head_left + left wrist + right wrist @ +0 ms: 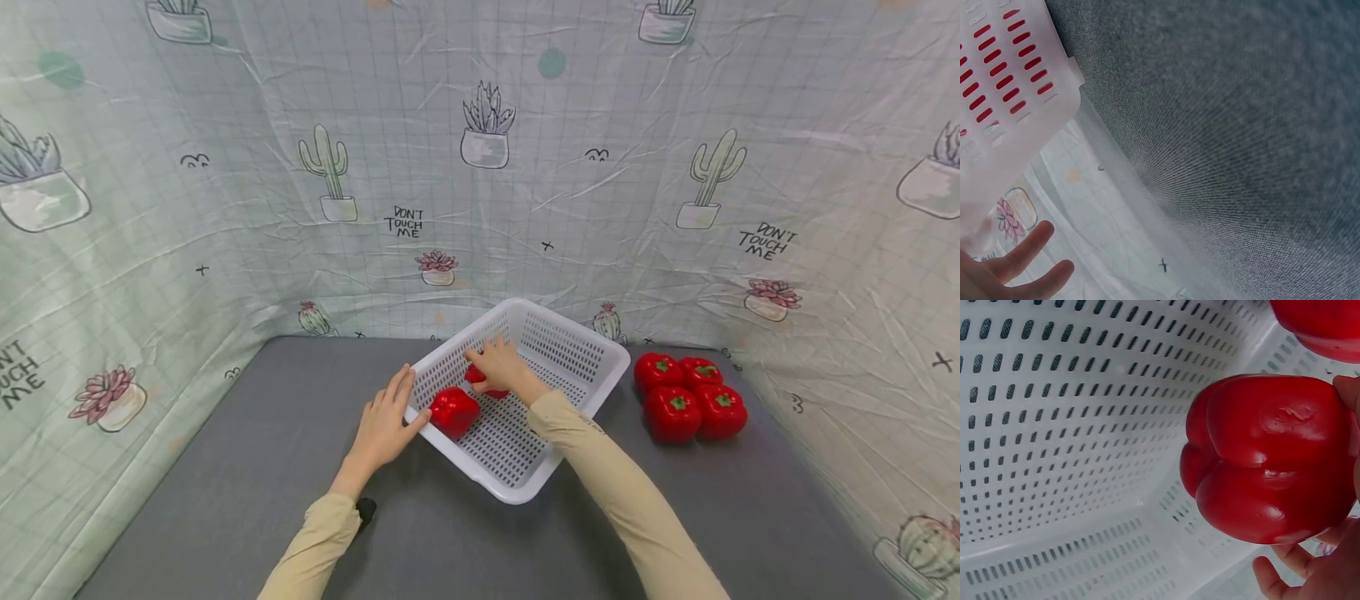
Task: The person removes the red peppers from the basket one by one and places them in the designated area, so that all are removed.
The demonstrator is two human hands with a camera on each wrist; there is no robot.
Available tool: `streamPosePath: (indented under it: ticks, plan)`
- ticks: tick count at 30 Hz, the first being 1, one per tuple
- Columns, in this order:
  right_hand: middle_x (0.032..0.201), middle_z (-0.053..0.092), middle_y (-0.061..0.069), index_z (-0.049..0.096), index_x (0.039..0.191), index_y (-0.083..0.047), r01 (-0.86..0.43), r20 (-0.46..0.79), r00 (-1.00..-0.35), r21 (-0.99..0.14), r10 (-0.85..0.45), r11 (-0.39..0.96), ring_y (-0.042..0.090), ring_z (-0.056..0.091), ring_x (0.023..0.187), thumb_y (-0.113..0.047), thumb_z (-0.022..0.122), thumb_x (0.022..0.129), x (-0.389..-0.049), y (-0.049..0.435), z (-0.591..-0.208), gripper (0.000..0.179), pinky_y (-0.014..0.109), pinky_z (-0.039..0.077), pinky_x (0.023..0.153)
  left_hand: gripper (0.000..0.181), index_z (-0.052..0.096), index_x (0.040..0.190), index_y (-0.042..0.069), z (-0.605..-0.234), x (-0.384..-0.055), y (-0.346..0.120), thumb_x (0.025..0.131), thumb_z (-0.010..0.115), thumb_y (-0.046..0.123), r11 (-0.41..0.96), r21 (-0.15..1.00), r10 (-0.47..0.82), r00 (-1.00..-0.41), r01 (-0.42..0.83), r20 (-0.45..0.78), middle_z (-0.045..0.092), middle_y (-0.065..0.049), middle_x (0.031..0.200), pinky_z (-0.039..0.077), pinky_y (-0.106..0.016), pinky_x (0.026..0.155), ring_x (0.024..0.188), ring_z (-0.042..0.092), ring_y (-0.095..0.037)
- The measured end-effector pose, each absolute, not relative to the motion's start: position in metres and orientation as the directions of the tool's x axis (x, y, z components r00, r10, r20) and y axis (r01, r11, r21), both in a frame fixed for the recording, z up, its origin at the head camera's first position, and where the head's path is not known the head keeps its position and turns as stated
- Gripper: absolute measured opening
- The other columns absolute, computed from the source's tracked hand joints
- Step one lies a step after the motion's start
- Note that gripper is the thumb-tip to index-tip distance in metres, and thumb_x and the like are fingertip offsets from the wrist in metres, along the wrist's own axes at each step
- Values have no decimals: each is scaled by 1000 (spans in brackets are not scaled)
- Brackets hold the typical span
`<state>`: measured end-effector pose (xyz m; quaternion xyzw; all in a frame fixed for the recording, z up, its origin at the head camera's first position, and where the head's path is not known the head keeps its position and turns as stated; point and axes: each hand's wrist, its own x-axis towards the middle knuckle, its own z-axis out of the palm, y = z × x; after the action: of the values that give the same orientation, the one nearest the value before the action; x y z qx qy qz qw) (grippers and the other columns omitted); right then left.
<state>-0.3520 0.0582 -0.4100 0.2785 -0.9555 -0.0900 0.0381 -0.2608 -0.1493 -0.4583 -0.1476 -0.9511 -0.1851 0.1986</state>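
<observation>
Loosely spread, the left hand [382,429] rests on the rim of a white perforated plastic basket [566,335] on the grey bench [465,546]. Inside lies one red bell pepper [454,412]; just right of it, the right hand [507,367] curls round a second red bell pepper [1272,462]. Beyond the basket's right corner I see four more red bell peppers [684,407], clustered.

We are facing a cloth-walled booth [555,179]: cactus-printed sheeting [247,92] is hanging across the frame's top and both sides, bordering a grey bench [450,542] below.
</observation>
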Motion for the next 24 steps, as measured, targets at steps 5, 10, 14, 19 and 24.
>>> streamPosePath:
  ticks: [5,10,14,19,24]
  plan:
    - [114,52,13,43,122,-21,-573,111,-781,265,-615,776,37,46,109,-48,61,78,-349,57,-404,54,54,39,89,68,32,138,6,-456,-260,-150,84,50,43,882,303,207,-874,361,441,31,-12,143,40,-57,81,103,50,-37]
    - [112,52,12,43,120,-22,-581,140,-749,332,-648,743,35,47,105,-52,59,77,-345,55,-396,54,51,42,87,69,31,138,5,-455,-261,-151,83,52,41,879,314,207,-881,358,426,30,-12,144,39,-57,82,104,50,-37]
    - [110,51,12,44,117,-22,-591,153,-732,341,-664,731,33,47,102,-53,60,76,-340,54,-391,53,50,42,85,69,29,139,7,-454,-262,-151,84,51,41,887,309,207,-893,344,400,29,-10,144,40,-56,83,105,49,-36]
    - [111,50,11,44,117,-23,-598,171,-716,350,-677,721,30,47,99,-53,62,74,-336,53,-385,55,45,42,82,67,30,139,7,-452,-261,-151,85,50,41,885,316,204,-896,340,394,29,-10,144,40,-56,84,106,49,-36]
    - [112,51,11,43,119,-24,-618,175,-697,347,-696,706,29,46,101,-51,64,73,-329,53,-376,57,43,42,83,68,30,139,7,-451,-261,-150,84,50,41,885,316,206,-896,343,394,29,-11,144,39,-57,84,106,49,-36]
